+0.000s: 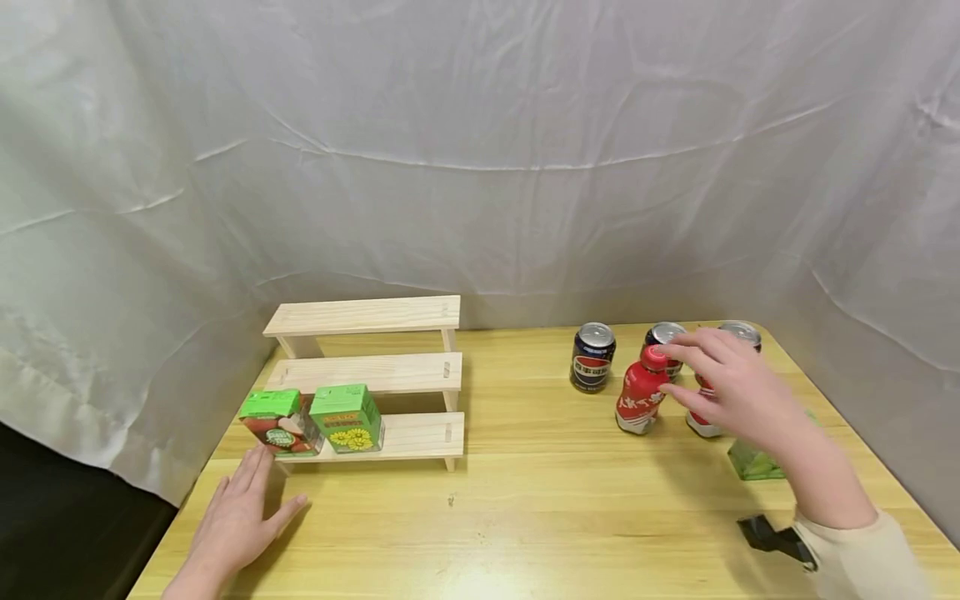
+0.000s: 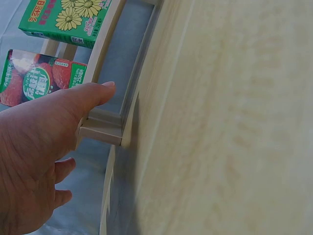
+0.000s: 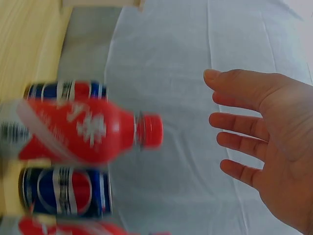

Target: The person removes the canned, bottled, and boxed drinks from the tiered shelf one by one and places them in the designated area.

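My right hand (image 1: 738, 387) is raised beside a red plastic bottle (image 1: 639, 400), its thumb and fingers spread apart. The right wrist view shows a gap between those fingers and the red cap (image 3: 152, 130). At the lower left, my left hand (image 1: 234, 521) lies with straight fingers at the front left corner of a three-tier wooden shelf (image 1: 420, 437). Its thumb points to the right, close to the shelf's end in the left wrist view. A carton with red fruit (image 1: 283, 432) and a green carton with yellow flowers (image 1: 351, 423) stand on the lowest tier.
A dark blue can (image 1: 592, 362) stands behind and left of the bottle. Two more cans, a second red bottle (image 1: 702, 423) and a green package (image 1: 756, 462) are partly hidden behind my right hand and arm. Grey cloth (image 1: 525, 225) hangs behind the wooden table (image 1: 510, 517).
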The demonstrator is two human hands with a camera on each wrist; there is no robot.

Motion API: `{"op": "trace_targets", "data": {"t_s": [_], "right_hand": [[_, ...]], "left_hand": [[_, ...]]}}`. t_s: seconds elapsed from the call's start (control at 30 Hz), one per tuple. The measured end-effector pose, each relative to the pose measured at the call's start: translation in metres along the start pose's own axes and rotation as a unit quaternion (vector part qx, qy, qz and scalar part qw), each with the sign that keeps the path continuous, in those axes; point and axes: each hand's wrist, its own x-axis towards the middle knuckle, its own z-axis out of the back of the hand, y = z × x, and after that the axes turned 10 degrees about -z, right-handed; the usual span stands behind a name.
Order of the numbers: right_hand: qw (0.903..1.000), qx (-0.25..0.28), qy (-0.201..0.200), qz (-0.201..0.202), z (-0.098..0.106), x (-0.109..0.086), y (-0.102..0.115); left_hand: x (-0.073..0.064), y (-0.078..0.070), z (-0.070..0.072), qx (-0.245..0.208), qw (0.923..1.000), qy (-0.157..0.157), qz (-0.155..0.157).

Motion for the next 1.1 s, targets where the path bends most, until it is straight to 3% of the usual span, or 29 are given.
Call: {"op": "trace_targets", "data": {"t_s": [0.27, 0.5, 1.1], "right_hand": [[0.9980, 0.035, 0.052, -0.009, -0.025, 0.026, 0.024], [0.9962, 0.067, 0.047, 0.030, -0.054, 0.046, 0.042], [0.9870, 0.131, 0.072, 0.060, -0.123, 0.084, 0.105]], "left_hand": [[0.000, 0.000, 0.001, 0.002, 1.0000, 0.000, -0.001], [-0.001, -0.001, 0.001, 0.010, 0.9999, -0.001, -0.004], [0.001, 0.000, 0.001, 0.045, 0.9990, 0.000, -0.007]]}}
